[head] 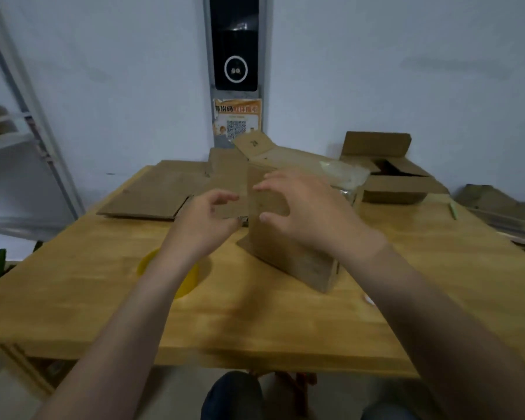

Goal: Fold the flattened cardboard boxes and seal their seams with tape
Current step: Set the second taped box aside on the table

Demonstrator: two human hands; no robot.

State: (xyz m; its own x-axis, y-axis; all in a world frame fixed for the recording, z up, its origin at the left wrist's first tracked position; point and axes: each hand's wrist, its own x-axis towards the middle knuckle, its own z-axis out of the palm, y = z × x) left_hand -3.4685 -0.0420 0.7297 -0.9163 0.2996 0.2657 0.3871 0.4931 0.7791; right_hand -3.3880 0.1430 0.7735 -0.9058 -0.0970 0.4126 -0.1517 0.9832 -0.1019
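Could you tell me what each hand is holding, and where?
The right hand grips the cardboard box near its top, thumb on the near face. The left hand curls at its left edge; a hold cannot be told.

Surface [285,322]: light wooden top, its far edge against a pale wall.
Black panel [234,43]: tall and narrow, on the wall above the surface's far edge; a white ring near its lower end.
Poster [237,119]: orange and white with a QR code, on the wall just above the surface.
Shelf rack [28,116]: pale metal, left of the surface.
Green stick [452,210]: thin, lying near the surface's right edge.
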